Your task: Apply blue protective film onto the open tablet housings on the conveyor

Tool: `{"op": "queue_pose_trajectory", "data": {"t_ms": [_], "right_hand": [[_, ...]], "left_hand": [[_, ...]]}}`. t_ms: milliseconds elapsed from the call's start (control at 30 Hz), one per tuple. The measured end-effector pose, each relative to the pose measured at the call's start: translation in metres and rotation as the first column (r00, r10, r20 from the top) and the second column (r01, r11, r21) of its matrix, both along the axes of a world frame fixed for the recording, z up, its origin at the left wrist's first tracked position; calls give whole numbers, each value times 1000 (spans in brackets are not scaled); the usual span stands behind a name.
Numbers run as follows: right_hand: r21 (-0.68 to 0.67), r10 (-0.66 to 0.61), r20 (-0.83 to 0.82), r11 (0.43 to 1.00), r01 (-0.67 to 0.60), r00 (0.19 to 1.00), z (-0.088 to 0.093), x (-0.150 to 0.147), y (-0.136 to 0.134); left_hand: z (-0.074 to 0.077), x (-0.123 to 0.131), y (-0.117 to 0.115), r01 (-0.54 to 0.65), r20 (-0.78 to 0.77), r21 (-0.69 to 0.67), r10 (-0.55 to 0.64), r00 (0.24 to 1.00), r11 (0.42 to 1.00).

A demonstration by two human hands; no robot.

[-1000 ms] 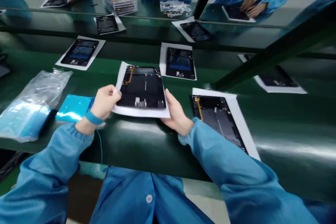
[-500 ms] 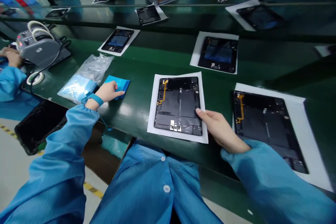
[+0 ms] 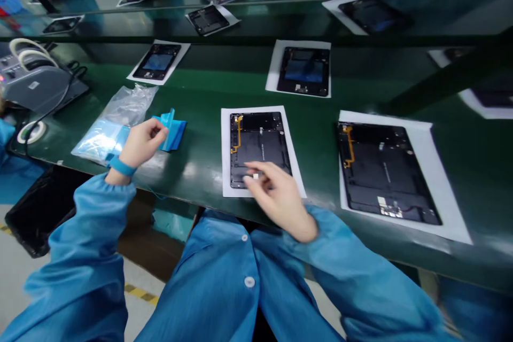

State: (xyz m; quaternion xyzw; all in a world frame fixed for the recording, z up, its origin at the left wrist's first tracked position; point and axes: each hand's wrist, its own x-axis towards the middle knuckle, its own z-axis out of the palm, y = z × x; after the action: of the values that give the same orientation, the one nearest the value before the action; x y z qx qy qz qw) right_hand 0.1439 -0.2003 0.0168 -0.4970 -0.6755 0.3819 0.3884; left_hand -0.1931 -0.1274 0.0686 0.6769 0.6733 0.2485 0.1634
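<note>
My left hand [image 3: 141, 144] is closed in a pinch on a thin blue film sheet [image 3: 168, 127], whose edge stands up from a small stack of blue sheets [image 3: 178, 136]. Above the lower part of an opened tablet [image 3: 264, 144], my right hand [image 3: 282, 200] hovers, thumb and fingers apart, holding nothing. The tablet's dark inside faces up, with an orange flex cable [image 3: 239, 133] along its left side. White paper [image 3: 295, 173] lies under it. A blue band [image 3: 122, 165] circles my left wrist.
To the right lies another opened tablet [image 3: 388, 171] on paper. Two more, a tablet [image 3: 303, 72] and a tablet [image 3: 157, 62], lie farther back. A clear plastic bag [image 3: 116, 125], a tape roll [image 3: 32, 132] and a grey machine [image 3: 38, 77] stand left. Co-workers sit beyond the raised shelf.
My left hand has drawn back left, lifting the edge of a blue sheet. My right hand has let go of the tablet's right edge and moved left over its lower part. The view has shifted right.
</note>
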Motion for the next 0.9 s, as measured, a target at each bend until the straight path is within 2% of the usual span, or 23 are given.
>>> {"op": "queue_pose_trajectory", "data": {"t_ms": [67, 133, 200, 267, 367, 500, 567, 700, 800, 900], "right_hand": [[-37, 95, -131, 994, -101, 987, 6, -27, 2], [-91, 142, -201, 982, -163, 969, 9, -46, 5], [-143, 159, -205, 971, -190, 966, 8, -54, 4], [-172, 164, -191, 965, -197, 968, 6, -54, 0], [-182, 156, -195, 964, -192, 968, 2, -50, -7], [-123, 157, -175, 976, -180, 972, 1, -49, -11], [-111, 155, -166, 978, -175, 974, 1, -49, -12], [-168, 90, -240, 977, -132, 967, -8, -48, -12], [-154, 16, -243, 987, -55, 970, -14, -41, -11], [-49, -143, -169, 989, 137, 975, -14, -32, -16]], "left_hand": [[12, 34, -25, 129, 74, 39, -131, 989, 991], [19, 65, -46, 341, 143, -20, -335, 931, 940], [19, 85, -58, 474, 225, -87, -446, 866, 876], [13, 94, -61, 527, 279, -129, -480, 832, 840], [2, 96, -57, 559, 295, -156, -502, 813, 814], [-4, 96, -55, 582, 301, -166, -521, 799, 796], [-6, 97, -56, 571, 294, -166, -512, 807, 804], [-11, 96, -61, 532, 242, -121, -495, 835, 838], [-7, 89, -60, 508, 143, -82, -494, 857, 857], [7, 67, -47, 408, -64, 26, -406, 912, 913]]}}
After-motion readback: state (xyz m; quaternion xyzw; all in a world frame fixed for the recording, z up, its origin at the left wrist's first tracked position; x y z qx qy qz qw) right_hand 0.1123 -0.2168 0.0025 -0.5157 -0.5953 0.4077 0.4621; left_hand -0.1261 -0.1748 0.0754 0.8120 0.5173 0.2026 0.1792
